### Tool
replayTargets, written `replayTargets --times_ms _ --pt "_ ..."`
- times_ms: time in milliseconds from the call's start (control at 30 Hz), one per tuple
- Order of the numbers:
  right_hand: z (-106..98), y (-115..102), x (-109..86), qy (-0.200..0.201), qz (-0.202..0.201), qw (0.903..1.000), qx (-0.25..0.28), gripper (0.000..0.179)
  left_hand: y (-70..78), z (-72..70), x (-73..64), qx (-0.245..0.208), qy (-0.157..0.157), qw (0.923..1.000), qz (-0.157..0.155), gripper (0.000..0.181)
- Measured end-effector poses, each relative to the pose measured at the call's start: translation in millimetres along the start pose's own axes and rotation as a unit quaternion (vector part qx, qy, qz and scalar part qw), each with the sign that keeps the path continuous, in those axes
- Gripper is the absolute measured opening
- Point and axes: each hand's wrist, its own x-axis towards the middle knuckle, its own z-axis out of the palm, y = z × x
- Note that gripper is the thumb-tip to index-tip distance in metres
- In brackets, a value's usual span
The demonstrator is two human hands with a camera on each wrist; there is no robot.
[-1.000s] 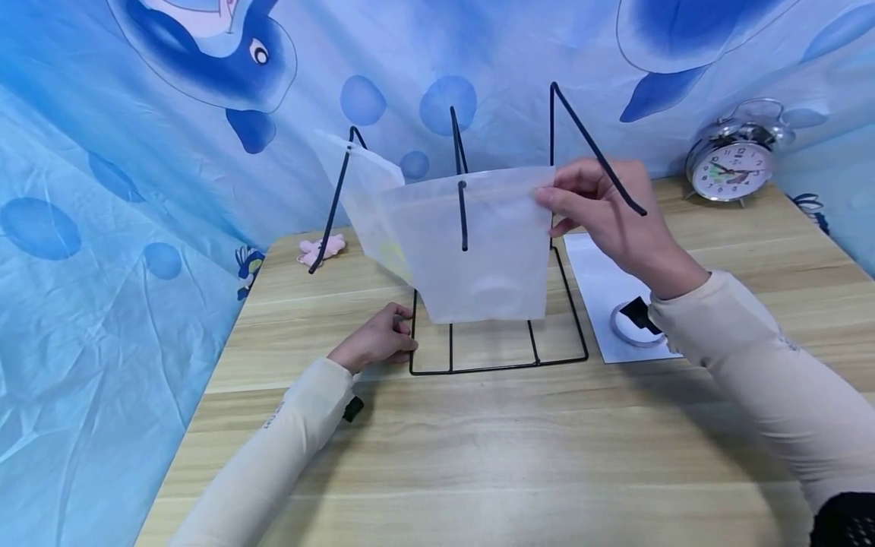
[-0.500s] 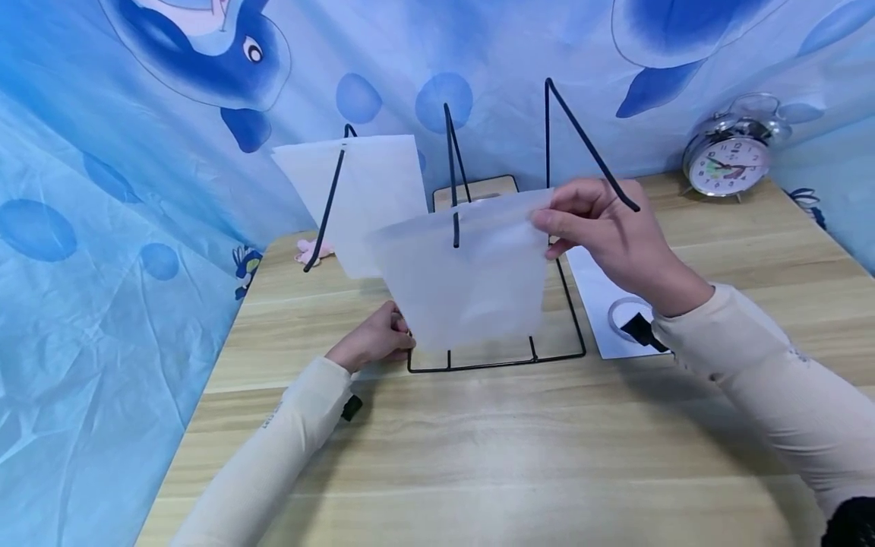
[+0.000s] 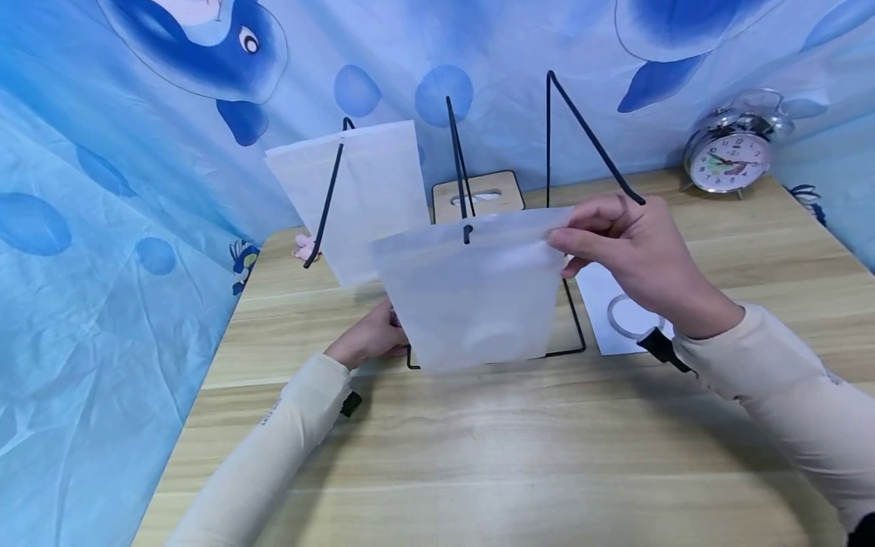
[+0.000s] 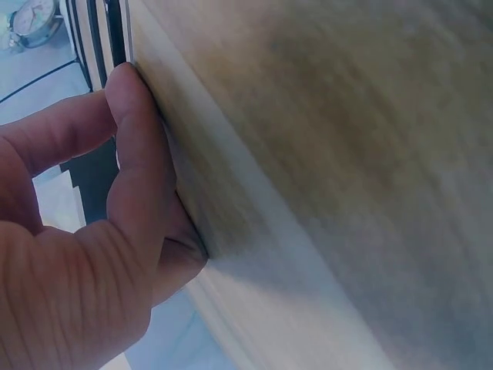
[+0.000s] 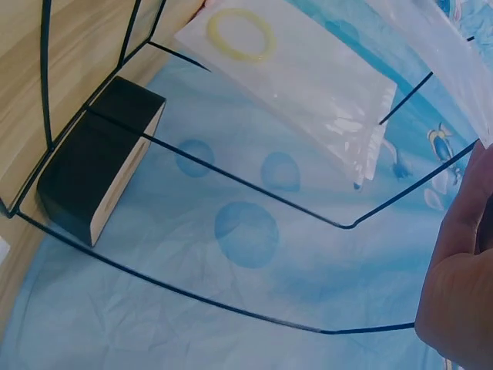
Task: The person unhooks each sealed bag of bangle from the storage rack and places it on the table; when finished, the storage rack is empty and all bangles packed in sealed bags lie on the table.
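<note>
A black wire rack (image 3: 568, 352) with three upright hooks stands on the table. My right hand (image 3: 639, 251) pinches the top right corner of a frosted plastic bag (image 3: 472, 304), and the middle hook's tip pokes through the bag near its top edge. Another frosted bag (image 3: 372, 197) hangs on the left hook; the right wrist view shows a yellow ring (image 5: 240, 35) in or behind that bag. My left hand (image 3: 369, 334) grips the left side of the rack's base, resting against the table in the left wrist view (image 4: 100, 231). Part of the base is hidden behind the front bag.
A tissue box (image 3: 502, 186) with a wooden top and dark sides stands behind the rack. To the right are a white sheet (image 3: 601, 334) bearing a round ring (image 3: 625, 323), and a twin-bell alarm clock (image 3: 728, 156). A small pink toy (image 3: 304, 247) lies at back left.
My right hand has drawn the front bag down and toward me along the middle hook to its tip. The left bag has swung round to face me. My left hand stays on the base.
</note>
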Motion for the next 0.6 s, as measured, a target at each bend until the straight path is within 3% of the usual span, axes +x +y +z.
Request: replayTargets --times_ms 233,367,533,600 --pt "4 -5 -1.4 -0.007 -0.004 1.0000 0.000 0.008 -0.7 1.2 1.8 -0.005 -0.001 0.9998 0.018 0.013" --pt "0 -7 -7.7 -0.006 -0.002 0.9999 -0.013 0.006 -0.6 3.3 3.1 -0.014 -0.006 0.9992 0.037 0.012" --pt "-11 -7 -15.8 -0.011 0.000 0.9990 -0.044 0.009 2.6 2.7 1.5 -0.010 0.003 0.9998 0.019 0.010" --pt "-18 -6 -19.9 -0.015 0.000 0.9980 -0.062 0.007 3.1 2.4 1.8 -0.012 0.008 0.9999 0.005 0.018"
